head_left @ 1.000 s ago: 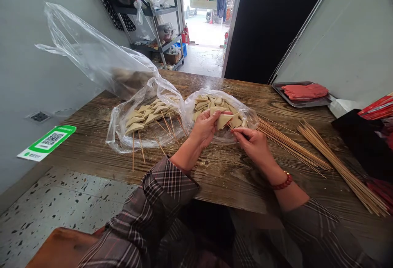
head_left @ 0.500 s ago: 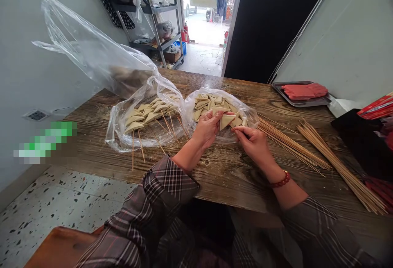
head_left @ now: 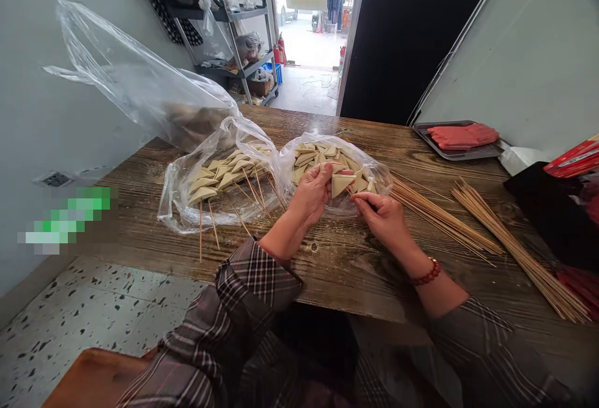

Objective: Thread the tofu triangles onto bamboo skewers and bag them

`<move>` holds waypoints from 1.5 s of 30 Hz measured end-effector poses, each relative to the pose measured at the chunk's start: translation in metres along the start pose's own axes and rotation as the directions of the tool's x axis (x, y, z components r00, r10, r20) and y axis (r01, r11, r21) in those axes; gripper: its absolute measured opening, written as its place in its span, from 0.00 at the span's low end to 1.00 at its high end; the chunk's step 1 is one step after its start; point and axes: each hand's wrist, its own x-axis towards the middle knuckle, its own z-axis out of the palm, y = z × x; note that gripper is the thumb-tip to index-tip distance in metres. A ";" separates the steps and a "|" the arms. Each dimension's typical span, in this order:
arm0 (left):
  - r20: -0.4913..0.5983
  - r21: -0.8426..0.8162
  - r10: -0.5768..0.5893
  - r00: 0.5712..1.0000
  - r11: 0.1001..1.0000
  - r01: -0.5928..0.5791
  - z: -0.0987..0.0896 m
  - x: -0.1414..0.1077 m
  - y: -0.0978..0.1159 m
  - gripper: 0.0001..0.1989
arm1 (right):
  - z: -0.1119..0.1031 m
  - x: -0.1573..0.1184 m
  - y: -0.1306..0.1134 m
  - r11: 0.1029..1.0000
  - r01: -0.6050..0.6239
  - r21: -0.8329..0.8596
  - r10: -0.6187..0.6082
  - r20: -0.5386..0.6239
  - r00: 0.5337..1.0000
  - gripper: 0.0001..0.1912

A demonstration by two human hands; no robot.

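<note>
Between finger and thumb, my left hand (head_left: 312, 193) grips pale triangular pieces (head_left: 343, 184) above the right plastic bag. My right hand (head_left: 384, 216) is closed on a thin wooden skewer (head_left: 350, 193), whose tip meets the lower edge of the held pieces. More pale triangles (head_left: 311, 153) fill the open bag (head_left: 384, 174) behind my hands. To the left, a second clear bag (head_left: 171, 208) holds several skewered triangles (head_left: 206, 191), their sticks pointing toward me.
Two bundles of bare skewers (head_left: 440, 224) (head_left: 519, 249) lie at the right. Beyond them are a dark tray (head_left: 449, 152) with pink-red slabs (head_left: 463, 136) and a black container (head_left: 538, 208). A big clear bag (head_left: 140, 77) rises at the left. The table's near edge (head_left: 355, 312) is below my hands.
The view has shifted slightly. The triangles in my left hand sit a little differently, with the front one turned flatter; both hands keep their hold.
</note>
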 end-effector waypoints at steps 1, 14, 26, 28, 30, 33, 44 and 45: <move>0.004 0.003 0.004 1.000 1.000 -0.004 0.000 0.000 -0.001 0.13 | 0.000 0.000 0.001 1.000 -0.001 0.000 0.001 -0.003 1.000 0.13; 0.077 0.046 -0.033 0.996 0.998 0.030 0.004 -0.002 -0.020 0.19 | 0.000 0.002 -0.005 0.999 -0.003 -0.048 0.004 0.008 1.000 0.13; -0.073 0.249 0.064 0.995 0.967 -0.044 -0.010 0.008 0.007 0.17 | -0.030 0.011 -0.001 0.998 -0.056 -0.023 0.050 -0.189 0.981 0.12; -0.063 0.393 0.127 0.990 0.915 -0.092 -0.016 0.012 0.005 0.13 | -0.036 0.013 0.002 0.997 -0.080 -0.009 0.075 -0.237 0.969 0.12; -0.016 0.582 0.180 0.984 0.801 -0.137 -0.021 0.014 0.001 0.08 | -0.039 0.014 0.004 0.996 -0.094 0.004 0.092 -0.269 0.959 0.13; 0.124 0.866 0.250 0.960 0.445 -0.227 -0.025 0.017 -0.005 0.05 | -0.040 0.015 0.005 0.995 -0.095 0.013 0.095 -0.286 0.954 0.14; 0.341 0.932 0.281 0.897 -0.230 -0.282 -0.008 0.019 -0.020 0.14 | -0.036 0.018 0.005 0.998 -0.058 0.031 0.064 -0.262 0.963 0.13; 0.350 0.923 0.279 0.895 -0.267 -0.278 -0.003 0.019 -0.023 0.14 | -0.035 0.018 0.005 0.998 -0.052 0.036 0.059 -0.260 0.964 0.13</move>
